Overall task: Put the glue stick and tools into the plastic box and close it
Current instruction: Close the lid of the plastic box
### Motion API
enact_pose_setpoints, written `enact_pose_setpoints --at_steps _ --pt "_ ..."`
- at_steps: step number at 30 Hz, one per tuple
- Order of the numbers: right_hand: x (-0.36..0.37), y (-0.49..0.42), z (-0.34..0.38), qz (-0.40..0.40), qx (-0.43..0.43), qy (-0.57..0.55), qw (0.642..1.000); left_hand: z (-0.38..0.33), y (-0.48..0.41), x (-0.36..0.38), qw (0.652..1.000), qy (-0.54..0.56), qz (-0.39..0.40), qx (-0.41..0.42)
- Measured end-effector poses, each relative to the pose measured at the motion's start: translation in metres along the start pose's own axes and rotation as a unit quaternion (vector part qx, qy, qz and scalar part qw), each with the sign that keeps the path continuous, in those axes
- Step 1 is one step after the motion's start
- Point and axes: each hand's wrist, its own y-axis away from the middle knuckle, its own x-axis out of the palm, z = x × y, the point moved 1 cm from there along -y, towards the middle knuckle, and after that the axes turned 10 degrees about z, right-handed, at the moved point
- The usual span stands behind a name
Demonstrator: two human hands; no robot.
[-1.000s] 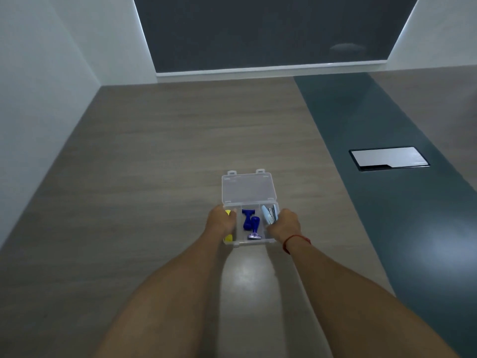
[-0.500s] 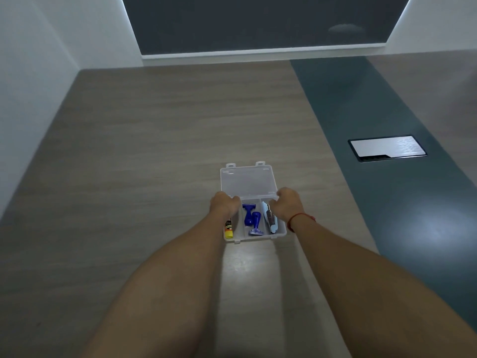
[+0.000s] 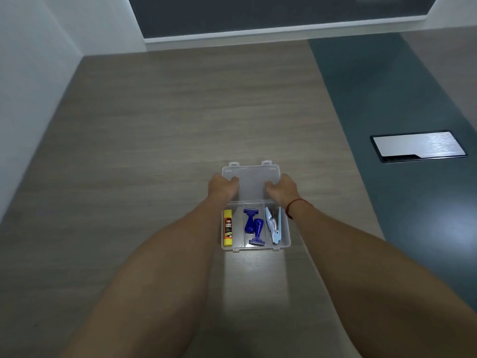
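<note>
While gripped, clear ribbed lid [image 3: 251,182], rectangular.

A single head-worn, wide-angle view looks forward and steeply down along both bare forearms onto a grey wood-grain tabletop [image 3: 160,130]. The clear plastic compartment box [image 3: 286,244] sits centre, at arm's reach. Far ahead a dark wall panel [image 3: 258,11] closes the view; white walls flank it.
</note>
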Motion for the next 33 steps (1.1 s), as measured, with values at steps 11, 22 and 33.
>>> enact_pose_setpoints --at_steps 11,22,33 --pt "-0.007 0.057 0.017 -0.064 -0.04 -0.084 0.994 -0.007 0.071 -0.005 0.994 0.007 -0.08 0.07" --pt "0.008 0.109 -0.038 -0.098 -0.047 -0.12 0.987 0.053 0.121 0.015 0.984 0.064 -0.117 0.114" --pt "0.033 0.111 -0.091 -0.05 -0.052 -0.023 0.997 0.112 0.12 0.039 0.984 -0.064 -0.111 0.124"
